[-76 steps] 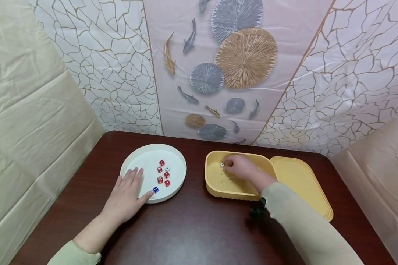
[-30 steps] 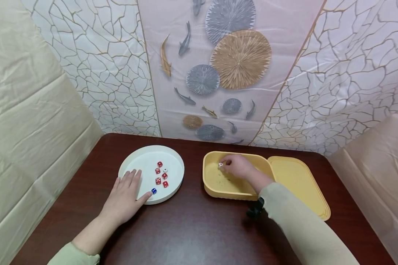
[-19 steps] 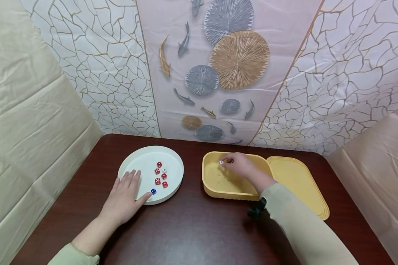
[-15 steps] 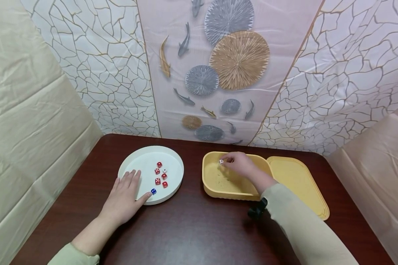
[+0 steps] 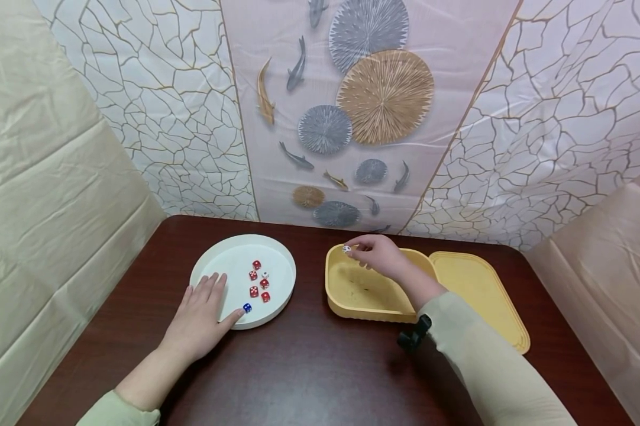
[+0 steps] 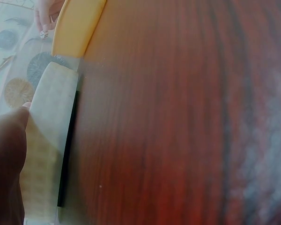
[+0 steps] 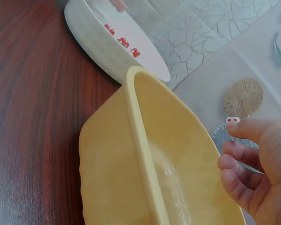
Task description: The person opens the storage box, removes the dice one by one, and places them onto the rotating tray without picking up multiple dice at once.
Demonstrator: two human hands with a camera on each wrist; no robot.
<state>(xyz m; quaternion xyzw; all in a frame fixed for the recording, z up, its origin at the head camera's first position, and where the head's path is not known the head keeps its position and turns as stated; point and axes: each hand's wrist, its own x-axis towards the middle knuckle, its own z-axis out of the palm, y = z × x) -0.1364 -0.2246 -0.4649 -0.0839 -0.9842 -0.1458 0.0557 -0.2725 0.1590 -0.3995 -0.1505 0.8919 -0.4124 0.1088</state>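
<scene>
Between thumb and fingertips my right hand [image 5: 378, 255] pinches a white die [image 5: 346, 249], held up over the left back part of a yellow box [image 5: 370, 314]. In the right wrist view the same white die [image 7: 232, 120] shows red pips. My left hand [image 5: 200, 319] lies with spread, straight fingers over the near left rim of a round white tray [image 5: 283, 248]. Its thumb tip is beside a blue die [image 5: 247, 307]. Several red dice [image 5: 254, 291] and one white die [image 5: 265, 274] lie in the tray's middle. In the left wrist view the tray's side wall [image 6: 49, 131] hides the dice.
A yellow lid [image 5: 482, 296] lies to the right of the box, against its edge. Tray, box and lid stand on a dark brown table [image 5: 309, 373]. Patterned cloth [image 5: 320, 177] hangs behind the table's back edge, with plain cloth at both sides.
My right hand has lifted the white die from the box's floor, up and a little to the left. My left hand has stayed on the tray, whose dice look unmoved.
</scene>
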